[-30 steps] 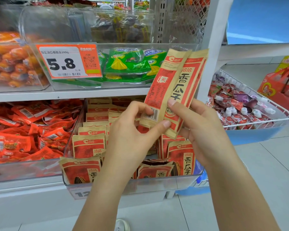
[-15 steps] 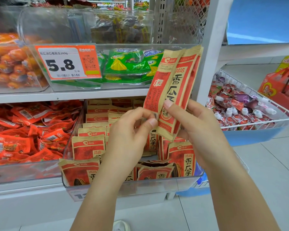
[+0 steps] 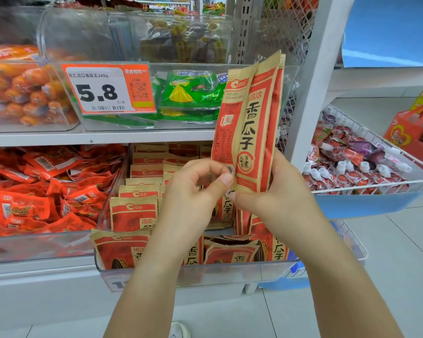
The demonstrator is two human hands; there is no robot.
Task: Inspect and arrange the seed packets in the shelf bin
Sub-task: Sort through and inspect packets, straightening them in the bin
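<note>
Held seed packets (image 3: 248, 123): a small stack, tan and red, is being held upright above the shelf bin (image 3: 205, 274), the top edges fanned slightly apart. The lower end of the stack is being gripped by the right hand (image 3: 274, 198), fingers curled behind and thumb lying under the bottom edge. The lower left corner is being pinched by the left hand (image 3: 193, 189) between thumb and curled forefinger.

More seed packets (image 3: 132, 213) are being kept in the clear bin directly below, standing in rows on the left and lying untidily on the right and at the front.

A neighbouring bin of red snack packs (image 3: 42, 191) is sitting just left of it. On the shelf above, a price tag (image 3: 108, 89) reading 5.8 is being displayed on a clear bin holding green packets (image 3: 191, 93). A wire basket (image 3: 420, 179) of small pouches is hanging to the right.
</note>
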